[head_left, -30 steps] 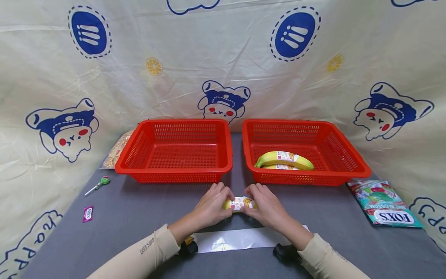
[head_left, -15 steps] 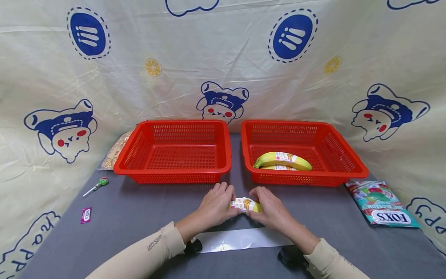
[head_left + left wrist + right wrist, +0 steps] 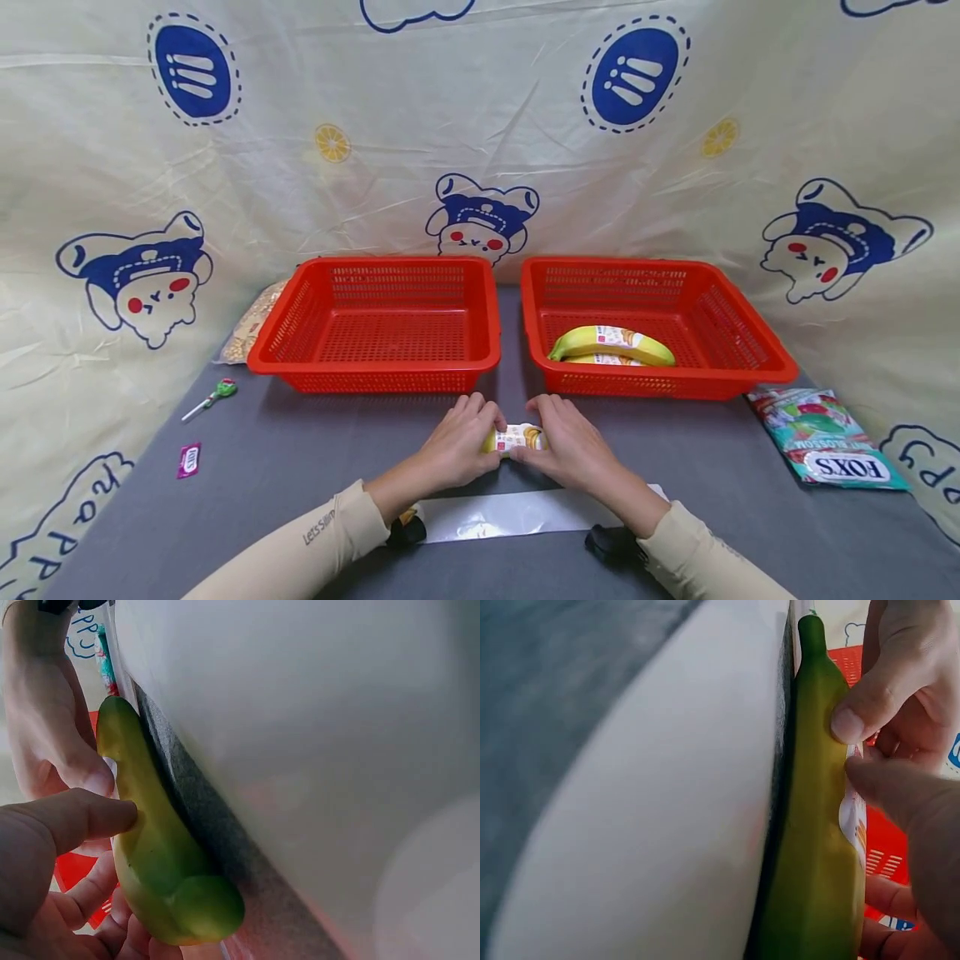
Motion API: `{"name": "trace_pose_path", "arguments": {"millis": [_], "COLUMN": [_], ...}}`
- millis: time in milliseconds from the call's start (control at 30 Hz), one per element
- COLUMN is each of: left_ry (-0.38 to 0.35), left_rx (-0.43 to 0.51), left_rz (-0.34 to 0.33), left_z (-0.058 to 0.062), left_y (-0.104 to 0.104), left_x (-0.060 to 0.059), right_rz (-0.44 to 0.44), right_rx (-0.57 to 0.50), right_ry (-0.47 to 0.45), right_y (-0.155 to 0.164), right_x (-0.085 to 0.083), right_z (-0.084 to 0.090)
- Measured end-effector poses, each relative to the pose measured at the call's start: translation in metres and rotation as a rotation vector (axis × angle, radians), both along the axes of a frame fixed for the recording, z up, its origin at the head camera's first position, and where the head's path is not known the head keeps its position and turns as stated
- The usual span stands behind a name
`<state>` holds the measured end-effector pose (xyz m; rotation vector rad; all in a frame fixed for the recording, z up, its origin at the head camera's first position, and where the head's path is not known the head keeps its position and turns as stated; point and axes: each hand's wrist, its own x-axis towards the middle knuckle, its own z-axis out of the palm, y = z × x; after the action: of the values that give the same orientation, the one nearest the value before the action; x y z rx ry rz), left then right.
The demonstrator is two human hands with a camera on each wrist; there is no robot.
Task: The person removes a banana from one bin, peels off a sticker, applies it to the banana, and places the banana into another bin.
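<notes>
A yellow banana [image 3: 514, 438] with a printed paper label lies on the grey table in front of the two red baskets. My left hand [image 3: 455, 447] grips its left end and my right hand [image 3: 570, 450] grips its right end. Only the labelled middle shows between them in the head view. The left wrist view shows the banana [image 3: 150, 847] against the table with my left thumb [image 3: 71, 817] on its side. In the right wrist view my right thumb [image 3: 870, 694] presses the banana [image 3: 817, 825] near the label.
The left red basket [image 3: 378, 327] is empty. The right red basket [image 3: 652, 329] holds two labelled bananas [image 3: 611, 343]. A clear plastic strip [image 3: 517, 513] lies by my wrists. A candy bag [image 3: 821, 437] lies right; a lollipop [image 3: 213, 397], a pink packet [image 3: 189, 459] and a snack bag [image 3: 251, 329] lie left.
Both hands shifted the banana a little to the right and then back to the left. They keep hold of its two ends throughout.
</notes>
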<state>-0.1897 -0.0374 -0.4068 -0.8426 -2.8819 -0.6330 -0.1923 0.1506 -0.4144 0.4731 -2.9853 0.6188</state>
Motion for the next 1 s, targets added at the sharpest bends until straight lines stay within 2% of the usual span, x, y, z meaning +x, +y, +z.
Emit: {"name": "trace_pose_path", "arguments": {"millis": [100, 300, 433, 700, 1000], "left_ry": [-0.003, -0.046, -0.065, -0.031, -0.004], "left_rx": [0.007, 0.02, 0.02, 0.064, 0.055], "left_rz": [0.001, 0.024, 0.026, 0.016, 0.019], "left_z": [0.0, 0.0, 0.0, -0.001, 0.0], "left_y": [0.0, -0.002, -0.002, -0.004, -0.004], "left_x": [0.0, -0.001, 0.0, 0.0, -0.001], "right_rz": [-0.012, 0.031, 0.049, 0.136, 0.172], "right_rx": [0.002, -0.033, -0.058, -0.043, 0.032], "right_ry": [0.005, 0.044, 0.035, 0.077, 0.087], "right_y": [-0.001, 0.006, 0.011, 0.015, 0.012], "right_x": [0.0, 0.004, 0.006, 0.007, 0.005], "right_z": [0.0, -0.002, -0.004, -0.005, 0.0]}}
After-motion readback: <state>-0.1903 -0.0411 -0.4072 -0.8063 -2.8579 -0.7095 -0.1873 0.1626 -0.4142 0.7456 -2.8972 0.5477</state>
